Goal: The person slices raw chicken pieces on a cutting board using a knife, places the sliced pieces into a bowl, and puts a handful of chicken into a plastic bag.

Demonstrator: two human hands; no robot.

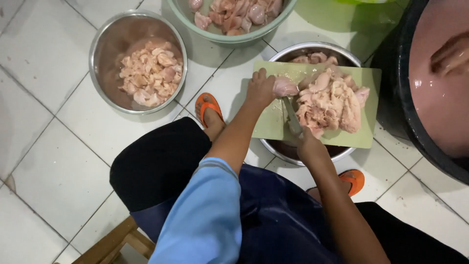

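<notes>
Right hand grip: the right hand (pixel 309 145), lower centre of the frame, is clenched around the handle of a knife (pixel 292 120); the blade runs up toward the meat.
Left hand grip: the left hand (pixel 260 89), centre of the frame, presses down on a raw chicken piece (pixel 285 87), fingers curled over it, grasping it against the board.
Chicken piece: pale pink, at the upper left part of the cutting board, touching the knife tip.
Cutting board: a light green cutting board (pixel 273 122) lies across the rim of a steel bowl (pixel 312 159), centre right.
Meat pile: a heap of raw chicken (pixel 331 102) covers the right half of the board, just beside the knife.
Second bowl: a steel bowl of cut chicken (pixel 149 73) stands on the floor, upper left.
Basin: a green basin (pixel 229 34) with larger chicken pieces, top centre.
Tub: a dark tub (pixel 430 98) of pinkish water, right edge.
Floor: white tiled floor (pixel 44 98).
Feet: orange sandals (pixel 207 105), near the steel bowl under the board.
</notes>
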